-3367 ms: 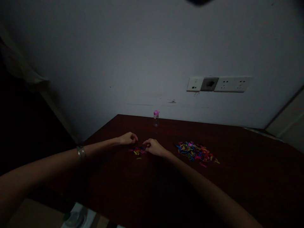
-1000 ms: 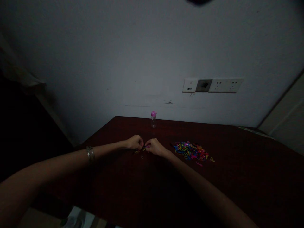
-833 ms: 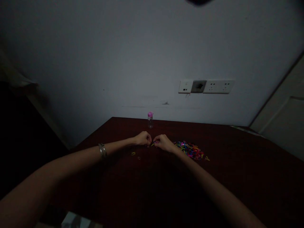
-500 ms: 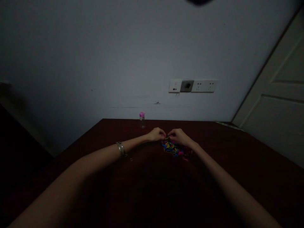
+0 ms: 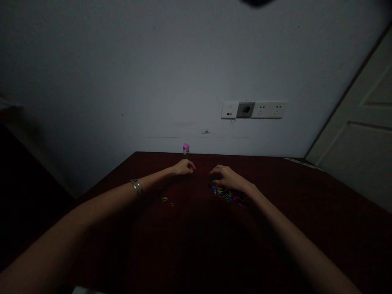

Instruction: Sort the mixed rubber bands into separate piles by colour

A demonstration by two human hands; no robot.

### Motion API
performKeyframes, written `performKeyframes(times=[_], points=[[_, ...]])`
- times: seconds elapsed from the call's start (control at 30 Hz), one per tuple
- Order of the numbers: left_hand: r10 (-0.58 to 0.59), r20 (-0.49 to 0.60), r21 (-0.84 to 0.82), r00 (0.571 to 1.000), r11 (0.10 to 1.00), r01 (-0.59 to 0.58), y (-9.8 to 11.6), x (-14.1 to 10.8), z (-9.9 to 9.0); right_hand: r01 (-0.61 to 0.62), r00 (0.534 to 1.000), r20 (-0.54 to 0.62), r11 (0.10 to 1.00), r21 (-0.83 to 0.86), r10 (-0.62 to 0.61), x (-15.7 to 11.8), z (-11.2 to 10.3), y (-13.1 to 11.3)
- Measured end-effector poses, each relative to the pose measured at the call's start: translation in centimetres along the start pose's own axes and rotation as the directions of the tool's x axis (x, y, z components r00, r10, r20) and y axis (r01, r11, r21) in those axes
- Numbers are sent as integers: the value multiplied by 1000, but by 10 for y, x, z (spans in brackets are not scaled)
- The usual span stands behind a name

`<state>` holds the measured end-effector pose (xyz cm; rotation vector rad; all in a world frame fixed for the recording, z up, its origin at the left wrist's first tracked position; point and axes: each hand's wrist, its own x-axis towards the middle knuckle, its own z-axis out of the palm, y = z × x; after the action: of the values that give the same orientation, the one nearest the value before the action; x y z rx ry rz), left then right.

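A pile of small coloured rubber bands [image 5: 226,193] lies on the dark red table, in blue, yellow and pink. Over its far edge hovers my right hand [image 5: 228,177], its fingers curved and apart with nothing visible between them. My left hand [image 5: 183,167] is to the left of the pile, thumb and fingers pressed together. Whatever it pinches, if anything, is too small and dark to make out. A clear bottle with a pink cap [image 5: 185,147] stands just behind my left hand, its lower part hidden. A yellow rubber band [image 5: 164,199] lies near my left forearm.
The table [image 5: 196,241] meets a pale wall [image 5: 171,81] at its back edge. Wall sockets [image 5: 252,110] sit above the table, and a panelled door [image 5: 361,134] is at the right. Another small band [image 5: 172,204] lies apart on the left side.
My hands were together at the pile's far edge; the left has drawn away to the left, in front of the bottle. My right hand's fingers have spread. The view has shifted slightly.
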<state>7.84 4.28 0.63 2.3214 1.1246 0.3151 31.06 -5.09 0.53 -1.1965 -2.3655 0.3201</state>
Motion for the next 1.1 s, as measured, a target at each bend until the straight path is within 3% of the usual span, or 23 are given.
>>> performKeyframes(times=[0.17, 0.33, 0.47, 0.83, 1.1], points=[[-143, 110, 254, 984, 961, 111, -55, -40, -29, 133, 984, 105, 985, 111, -144, 30, 52, -46], [-215, 240, 381, 947, 918, 112, -89, -79, -39, 232, 942, 211, 960, 158, -263, 51, 107, -73], [-231, 264, 366, 937, 922, 124, -90, -104, -39, 305, 902, 252, 931, 202, -350, 60, 129, -83], [-192, 284, 115, 939, 980, 165, -88, -131, -23, 277, 943, 127, 936, 219, -308, 76, 150, -89], [-105, 207, 200, 973, 978, 63, -72, -143, -16, 145, 977, 109, 946, 291, -184, 90, 155, -83]])
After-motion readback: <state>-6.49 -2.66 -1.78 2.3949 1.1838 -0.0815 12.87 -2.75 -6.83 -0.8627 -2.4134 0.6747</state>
